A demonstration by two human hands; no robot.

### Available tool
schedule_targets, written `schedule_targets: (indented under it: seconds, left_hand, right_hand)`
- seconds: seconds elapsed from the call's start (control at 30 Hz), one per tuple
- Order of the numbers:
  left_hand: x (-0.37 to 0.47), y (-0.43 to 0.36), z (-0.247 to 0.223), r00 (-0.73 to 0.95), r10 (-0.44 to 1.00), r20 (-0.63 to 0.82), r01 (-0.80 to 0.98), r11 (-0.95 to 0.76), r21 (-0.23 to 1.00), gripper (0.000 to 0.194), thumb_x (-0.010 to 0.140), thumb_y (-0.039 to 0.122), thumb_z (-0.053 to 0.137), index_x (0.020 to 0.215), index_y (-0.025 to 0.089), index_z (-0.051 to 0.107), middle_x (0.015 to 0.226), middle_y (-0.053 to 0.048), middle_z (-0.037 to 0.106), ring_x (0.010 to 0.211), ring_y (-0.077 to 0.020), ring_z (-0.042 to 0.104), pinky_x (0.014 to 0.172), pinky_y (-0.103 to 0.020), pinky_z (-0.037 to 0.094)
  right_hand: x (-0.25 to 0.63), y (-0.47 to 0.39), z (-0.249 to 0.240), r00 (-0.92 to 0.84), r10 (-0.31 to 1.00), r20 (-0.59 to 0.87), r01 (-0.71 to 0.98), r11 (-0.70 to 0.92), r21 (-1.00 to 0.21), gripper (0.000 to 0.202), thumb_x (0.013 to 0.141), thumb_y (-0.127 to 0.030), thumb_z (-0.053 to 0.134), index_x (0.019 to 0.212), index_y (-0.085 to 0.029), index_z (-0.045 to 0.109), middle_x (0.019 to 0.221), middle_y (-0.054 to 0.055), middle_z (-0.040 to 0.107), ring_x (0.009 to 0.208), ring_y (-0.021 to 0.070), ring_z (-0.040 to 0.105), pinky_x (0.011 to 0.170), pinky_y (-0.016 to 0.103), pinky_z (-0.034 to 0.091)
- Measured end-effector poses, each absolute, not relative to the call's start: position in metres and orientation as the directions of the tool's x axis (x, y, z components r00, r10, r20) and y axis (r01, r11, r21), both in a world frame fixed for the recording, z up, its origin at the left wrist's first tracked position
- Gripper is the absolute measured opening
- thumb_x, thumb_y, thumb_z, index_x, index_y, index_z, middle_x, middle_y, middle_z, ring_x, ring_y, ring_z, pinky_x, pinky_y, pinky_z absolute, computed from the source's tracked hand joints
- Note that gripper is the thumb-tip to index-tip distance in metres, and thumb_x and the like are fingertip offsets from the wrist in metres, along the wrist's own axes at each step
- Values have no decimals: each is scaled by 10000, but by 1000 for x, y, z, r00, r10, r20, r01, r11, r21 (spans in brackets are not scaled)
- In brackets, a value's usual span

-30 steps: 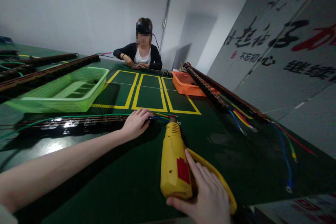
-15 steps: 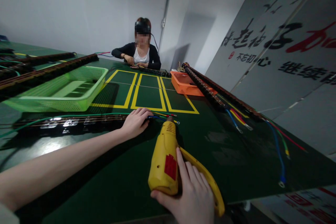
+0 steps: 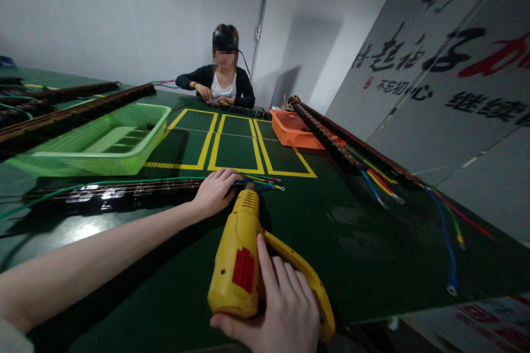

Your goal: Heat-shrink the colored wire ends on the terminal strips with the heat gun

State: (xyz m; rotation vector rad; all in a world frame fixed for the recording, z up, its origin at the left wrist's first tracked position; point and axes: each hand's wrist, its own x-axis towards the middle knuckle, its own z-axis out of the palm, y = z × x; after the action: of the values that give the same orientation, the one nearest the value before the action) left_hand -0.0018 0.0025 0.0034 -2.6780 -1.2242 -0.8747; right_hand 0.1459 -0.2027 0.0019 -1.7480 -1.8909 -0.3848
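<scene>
My right hand (image 3: 285, 303) grips a yellow heat gun (image 3: 234, 256) with a red label on its body. Its metal nozzle (image 3: 250, 186) points away from me at several coloured wires (image 3: 265, 181) tipped with ring terminals. Closed over the near end of that wire bundle, my left hand (image 3: 216, 192) rests at the right end of a long dark wiring harness (image 3: 141, 193). A green wire (image 3: 103, 182) runs along the harness. The fingertips of my left hand are partly hidden behind the hand.
A light green basket (image 3: 141, 160) stands at left, with long dark harnesses (image 3: 78, 113) behind it. At right, an orange basket (image 3: 285, 135) has more harnesses (image 3: 321, 127) lying across it. Yellow tape (image 3: 236, 170) marks the green table (image 3: 351, 265). A person (image 3: 223, 74) sits opposite.
The heat gun in my right hand has moved left, bringing its nozzle from the ring terminals closer to my left hand. My left hand stays nearly in place.
</scene>
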Motion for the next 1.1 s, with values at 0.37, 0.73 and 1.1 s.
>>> schedule_targets:
  seconds: [0.37, 0.73, 1.1]
  left_hand:
    - [-1, 4, 6, 458, 703, 544, 704, -661, 261, 217, 910, 266, 385, 1023, 224, 567, 1067, -29, 603, 994, -191, 542, 815, -335, 449]
    - [3, 5, 8, 410, 736, 539, 741, -613, 274, 153, 885, 295, 465, 944, 227, 588, 1015, -20, 609, 947, -195, 547, 777, -335, 444]
    - [4, 7, 6, 415, 722, 553, 748, -617, 245, 150, 900, 299, 446, 945, 221, 566, 999, -24, 589, 937, -201, 527, 806, -341, 434]
  right_hand:
    - [186, -200, 8, -44, 884, 466, 982, 124, -142, 1090, 538, -878, 460, 1399, -227, 314, 1044, 72, 652, 889, 283, 613, 752, 402, 443]
    - [199, -200, 4, 5, 893, 450, 996, 37, -85, 1089, 582, -854, 461, 1435, -210, 250, 1093, 103, 641, 933, 312, 602, 768, 425, 441]
    - [164, -197, 6, -14, 859, 512, 997, 52, -59, 1100, 592, -872, 413, 1420, -158, 284, 978, 108, 656, 866, 293, 603, 734, 408, 433]
